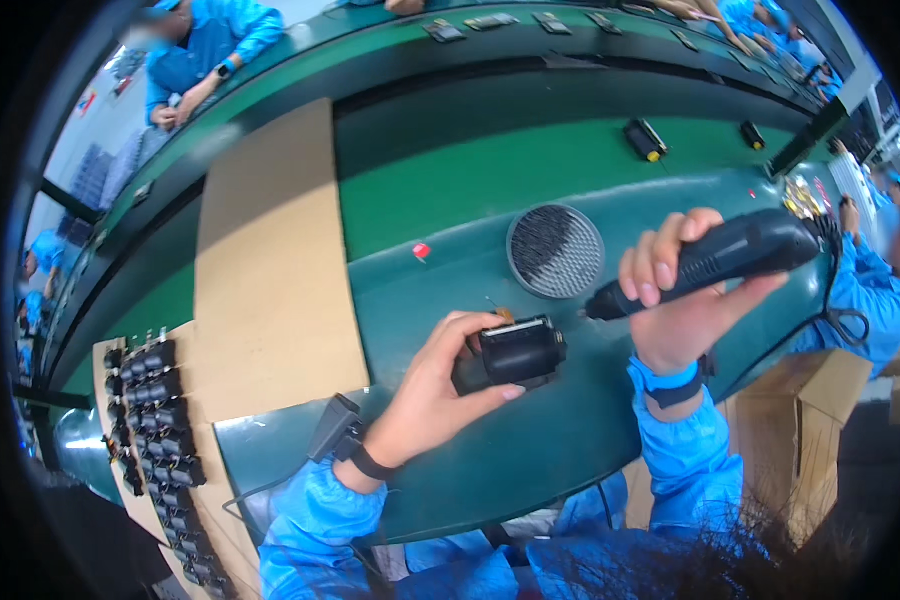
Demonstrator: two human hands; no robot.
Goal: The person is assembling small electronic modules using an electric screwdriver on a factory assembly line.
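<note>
My left hand (435,385) is closed round a small black plastic housing (520,352), held a little over the green table. A metallic strip and a bit of orange-brown flex show along the housing's upper edge. In my right hand (685,300) is a black electric screwdriver (730,255), its tip pointing left toward the housing and apart from it. A cord runs from the screwdriver's back end. Between the hands and farther off stands a round dish (555,250) with a textured grey inside, partly covered with dark small pieces, probably screws.
A large cardboard sheet (275,270) lies at left. Several black housings (165,420) stand in rows on cardboard at lower left. Black units (646,140) lie on the green belt. A small red piece (421,251) sits near the dish. A cardboard box (800,425) stands at right; co-workers sit around.
</note>
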